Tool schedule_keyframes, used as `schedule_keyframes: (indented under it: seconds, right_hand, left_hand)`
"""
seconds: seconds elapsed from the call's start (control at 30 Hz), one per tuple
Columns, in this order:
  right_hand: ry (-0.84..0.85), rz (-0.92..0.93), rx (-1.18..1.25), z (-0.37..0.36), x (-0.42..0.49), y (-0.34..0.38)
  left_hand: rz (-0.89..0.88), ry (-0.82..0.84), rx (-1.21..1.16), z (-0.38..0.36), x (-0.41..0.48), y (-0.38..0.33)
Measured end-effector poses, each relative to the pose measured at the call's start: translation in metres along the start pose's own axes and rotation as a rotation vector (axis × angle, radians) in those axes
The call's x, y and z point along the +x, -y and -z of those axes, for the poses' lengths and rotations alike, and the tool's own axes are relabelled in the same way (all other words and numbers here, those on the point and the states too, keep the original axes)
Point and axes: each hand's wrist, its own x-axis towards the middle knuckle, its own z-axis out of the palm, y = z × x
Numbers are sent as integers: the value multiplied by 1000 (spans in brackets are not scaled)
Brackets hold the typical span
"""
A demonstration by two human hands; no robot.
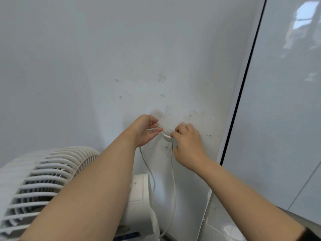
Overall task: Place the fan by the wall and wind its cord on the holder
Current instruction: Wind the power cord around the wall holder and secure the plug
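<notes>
A white fan (43,180) with a slatted grille stands at the lower left, close to the wall (121,58). Its thin white cord (174,188) hangs in two strands from a small round white holder (167,137) stuck to the wall on a clear adhesive patch. My left hand (146,130) pinches the cord just left of the holder. My right hand (188,145) is closed on the cord at the holder's right side and hides part of it.
A glossy white panel (278,119) with a black edge strip (243,84) stands to the right, meeting the wall at a corner. The wall shows scuffs and marks around the holder. Grey floor shows at the lower right.
</notes>
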Motion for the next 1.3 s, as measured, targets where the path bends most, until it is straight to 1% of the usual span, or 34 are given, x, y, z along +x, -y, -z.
schedule_keyframes:
  seconds: [0.1, 0.2, 0.37, 0.57, 0.67, 0.77, 0.87, 0.93, 1.0, 1.03, 1.07, 1.1, 1.13, 1.2, 1.3]
  right_hand:
    - [-96, 14, 22, -7, -2, -1]
    - [-180, 8, 20, -12, -6, 0]
    - [-210, -47, 69, -15, -7, 1]
    - [-254, -187, 75, -15, 5, 13]
    - [-224, -261, 53, -8, 10, 24]
    - [-187, -296, 4, -3, 16, 30]
    - [-116, -307, -82, 3, 23, 33]
    - [-53, -315, -71, 7, 28, 33]
    - [-74, -347, -75, 12, 32, 35]
    - [-110, -342, -129, 13, 33, 34]
    - [-85, -340, -111, 13, 33, 32]
    - [-88, -299, -71, 12, 33, 30]
    - [-122, -300, -11, 8, 32, 27]
    - [-198, -344, 68, 3, 30, 22]
    - [-284, -380, 115, 1, 27, 19]
  left_hand:
    - [-71, 2, -5, 2, -1, -2]
    - [-146, -53, -27, 3, -2, -4]
    - [-278, -116, -119, -6, -5, -9]
    - [-333, -68, -137, -14, -14, -11]
    - [-342, -56, -158, -15, -18, -13]
    - [-355, -35, -110, -16, -21, -12]
    - [-359, -25, -83, -17, -24, -12]
    - [-360, -14, -71, -18, -24, -12]
    - [-358, -9, -70, -19, -24, -12]
    - [-358, -8, -70, -19, -24, -11]
    - [-361, -8, -73, -19, -24, -11]
    - [-367, -11, -72, -19, -24, -11]
    - [-372, -22, -61, -19, -22, -11]
    - [-407, -85, 31, -19, -18, -9]
    - [-534, -235, 481, -17, -12, -3]
